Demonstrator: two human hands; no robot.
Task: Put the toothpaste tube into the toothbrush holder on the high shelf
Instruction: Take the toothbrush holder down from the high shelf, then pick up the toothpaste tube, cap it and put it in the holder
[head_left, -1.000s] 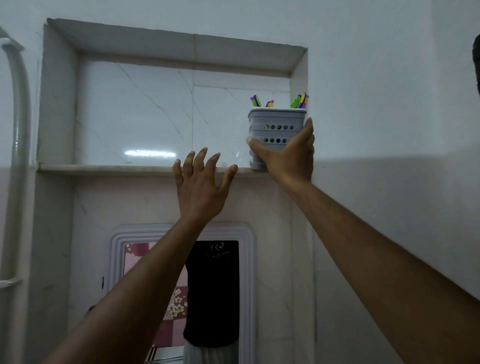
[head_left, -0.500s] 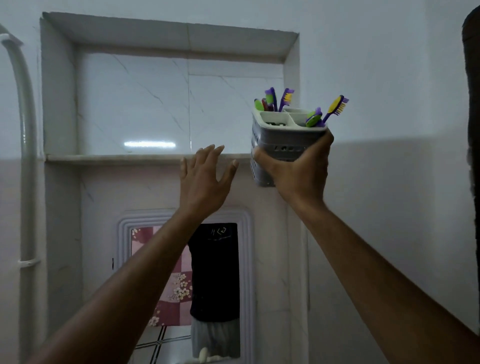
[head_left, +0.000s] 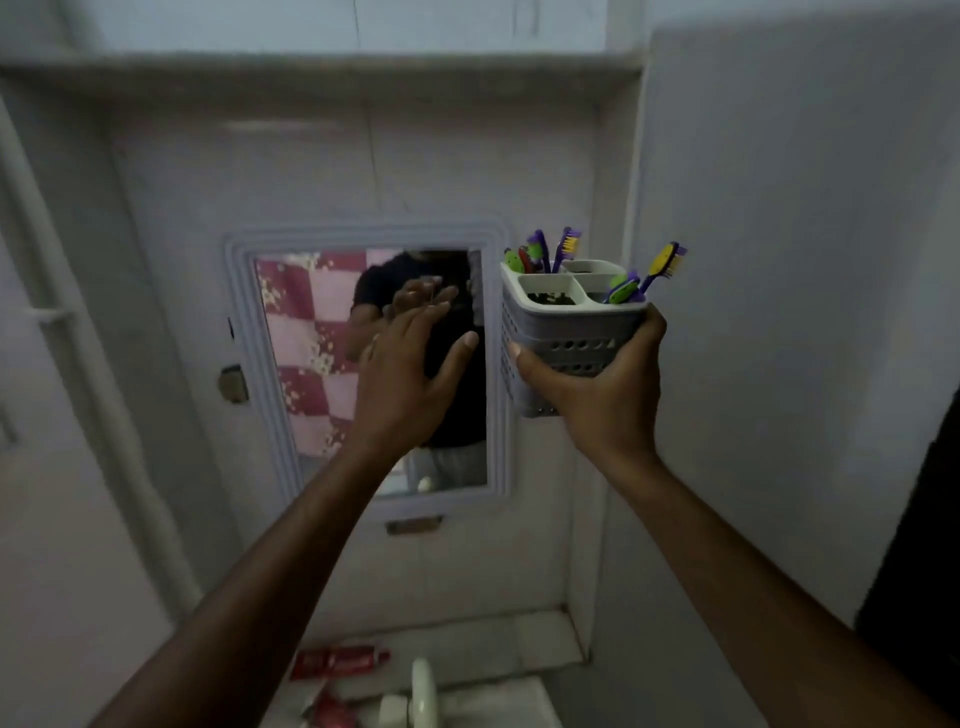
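My right hand (head_left: 602, 395) grips a grey perforated toothbrush holder (head_left: 563, 332) from below and behind, holding it in the air to the right of the mirror. Several purple, green and yellow toothbrushes (head_left: 563, 247) stick out of its compartments. My left hand (head_left: 410, 374) hovers open in front of the mirror, fingers spread, touching nothing. A red toothpaste tube (head_left: 337, 661) lies flat on the low ledge near the bottom. The high shelf (head_left: 322, 65) runs across the top, its edge blurred.
A framed mirror (head_left: 322, 364) is set into the wall ahead. A white pipe (head_left: 78, 364) runs down the left wall. A white tap (head_left: 423, 691) and a second red item (head_left: 332, 709) sit by the basin below. A dark shape fills the right edge.
My right hand has taken the holder off the high shelf and brought it down beside the mirror. My left hand came down too. The view has tilted downward, showing the toothpaste.
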